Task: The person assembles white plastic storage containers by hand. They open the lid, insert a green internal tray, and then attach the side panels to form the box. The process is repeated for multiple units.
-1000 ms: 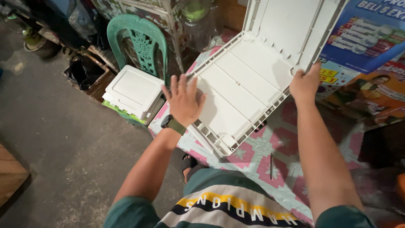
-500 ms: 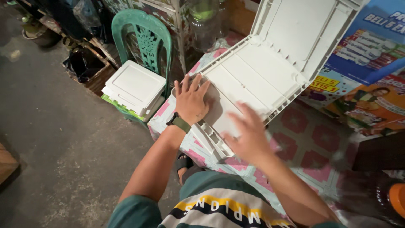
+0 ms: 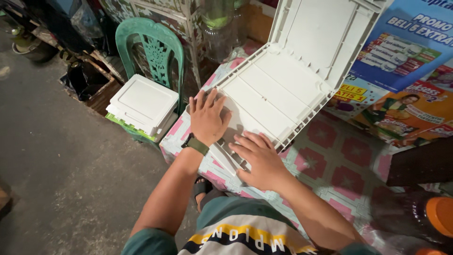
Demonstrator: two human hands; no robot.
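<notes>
Covering the bench (image 3: 349, 165) is a plastic cloth patterned with pink squares and pale green stars, and beyond its edge a grey concrete floor (image 3: 61, 174) is stretching away to the left. A white ribbed plastic folding panel (image 3: 278, 85), hinged in the middle, is lying with its lower half flat on the cloth while its upper half is standing up, leaning towards a colourful printed poster (image 3: 406, 71) on the right.

The left hand (image 3: 207, 118), with a dark watch strap at the wrist, is pressing palm down on the near left corner of the flat half, fingers spread and holding nothing. The right hand (image 3: 262, 160) is now lying flat on the near edge of the same half, fingers spread loosely and the grip closed on nothing; a second ago it was up at the raised flap's far right edge, and half a second ago it was sweeping down across the panel. So the raised flap is no longer being held and is standing on its own, and both hands are bearing down on the bottom section together.

A green plastic chair (image 3: 158, 47) is standing just left of the bench, with a stack of white square plastic panels (image 3: 141, 101) resting on its seat. At the lower right, an orange-capped bottle (image 3: 439, 215) is showing only in part.
</notes>
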